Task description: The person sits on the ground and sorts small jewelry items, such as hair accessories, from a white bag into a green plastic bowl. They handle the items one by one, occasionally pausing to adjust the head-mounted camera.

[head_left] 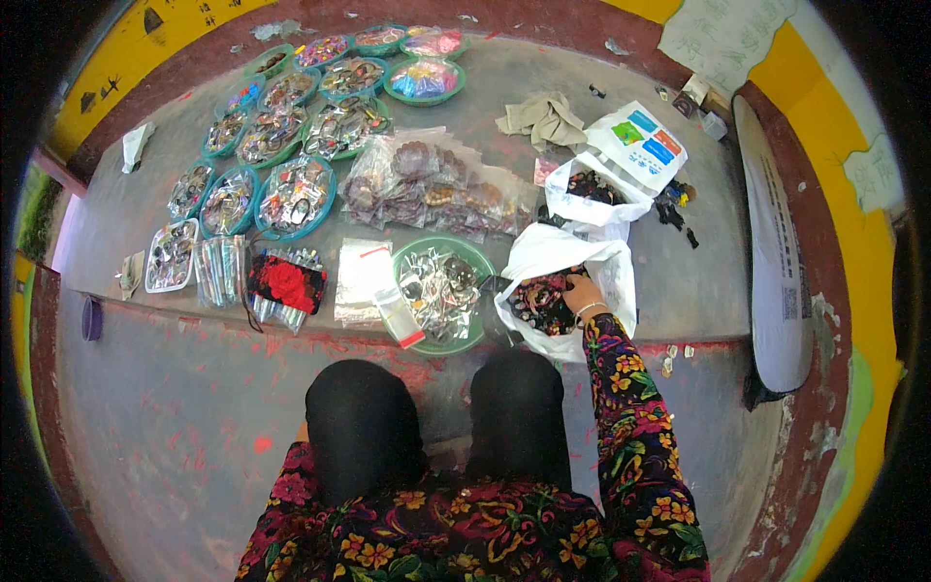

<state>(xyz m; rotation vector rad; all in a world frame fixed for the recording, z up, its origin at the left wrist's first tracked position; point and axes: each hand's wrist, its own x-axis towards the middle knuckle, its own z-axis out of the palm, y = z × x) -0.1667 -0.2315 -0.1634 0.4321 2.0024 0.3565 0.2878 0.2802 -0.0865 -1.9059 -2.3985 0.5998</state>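
My right hand (582, 293), with a bracelet at its wrist, reaches into the mouth of an open white plastic bag (622, 281). Its fingers are curled on dark floral cloth (538, 303) inside, their tips partly hidden. Only a sliver of my left hand (303, 433) shows beside my left knee; its fingers are hidden. Left of the bag sits a green basin (456, 347) filled with small clear packets (436, 291). A clear plastic sleeve (398, 318) with a red edge lies across its left rim, next to a stack of flat clear bags (361, 276).
Several basins (335, 189) of packaged small goods stand at the far left. Behind the green basin are heaped clear bags (427, 184) of brownish items. A second white bag (630, 207) stands farther back; a red-and-black floral pouch (288, 283) lies left. The raised ledge's edge runs before my knees.
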